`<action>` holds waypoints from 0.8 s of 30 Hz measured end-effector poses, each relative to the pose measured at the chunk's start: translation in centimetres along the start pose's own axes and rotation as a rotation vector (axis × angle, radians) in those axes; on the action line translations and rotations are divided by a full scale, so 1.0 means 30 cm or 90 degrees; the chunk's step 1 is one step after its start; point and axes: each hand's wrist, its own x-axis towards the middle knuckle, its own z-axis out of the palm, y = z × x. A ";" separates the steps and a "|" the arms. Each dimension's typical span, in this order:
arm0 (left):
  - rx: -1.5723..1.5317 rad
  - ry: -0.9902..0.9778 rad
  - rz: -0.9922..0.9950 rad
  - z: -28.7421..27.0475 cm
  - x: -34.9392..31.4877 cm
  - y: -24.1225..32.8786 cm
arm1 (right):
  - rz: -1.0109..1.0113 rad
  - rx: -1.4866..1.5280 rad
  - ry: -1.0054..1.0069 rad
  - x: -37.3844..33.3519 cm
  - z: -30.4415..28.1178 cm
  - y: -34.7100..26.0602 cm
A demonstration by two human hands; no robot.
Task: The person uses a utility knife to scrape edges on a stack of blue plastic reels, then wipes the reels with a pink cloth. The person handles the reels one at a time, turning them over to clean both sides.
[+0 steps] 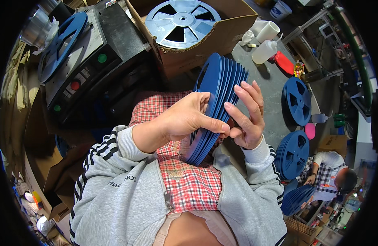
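A stack of thin blue plastic reel discs (219, 90) stands on edge in front of my body, tilted slightly. My left hand (189, 117) grips it from the left, fingers reaching through a cutout in the nearest disc and thumb across the rims. On the right side, my right hand (248, 117) has its fingers spread, with the fingertips at the disc edges and the thumb close to my left thumb. The discs fan a little apart at the top. Whether the right palm bears any of the stack is hidden.
An open cardboard box (197, 59) ahead holds a blue reel (182, 19). At left stands a black machine (111, 53) with buttons and a blue reel on top. The grey table (258, 86) carries a white bottle (264, 52) and reel stacks (292, 155). A co-worker (326, 172) is at right.
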 end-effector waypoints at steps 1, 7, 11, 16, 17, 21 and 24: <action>0.003 -0.002 0.002 -0.002 0.003 -0.002 | -0.011 -0.002 -0.002 -0.008 -0.001 0.000; -0.046 -0.040 -0.060 0.006 0.014 0.019 | 0.127 -0.013 0.051 -0.022 0.003 0.040; -0.029 -0.019 -0.040 -0.013 0.008 0.041 | 0.223 0.040 0.087 -0.049 0.027 0.058; 0.052 -0.005 -0.029 -0.009 0.012 0.143 | 0.419 0.062 0.072 -0.240 0.142 0.280; 0.070 -0.025 -0.024 -0.026 0.015 0.157 | 0.465 0.095 0.064 -0.286 0.175 0.348; 0.154 0.004 -0.076 -0.127 -0.021 0.202 | 0.623 0.122 0.001 -0.380 0.283 0.609; 0.147 0.072 -0.108 -0.171 -0.080 0.216 | 0.687 -0.003 -0.070 -0.445 0.380 0.845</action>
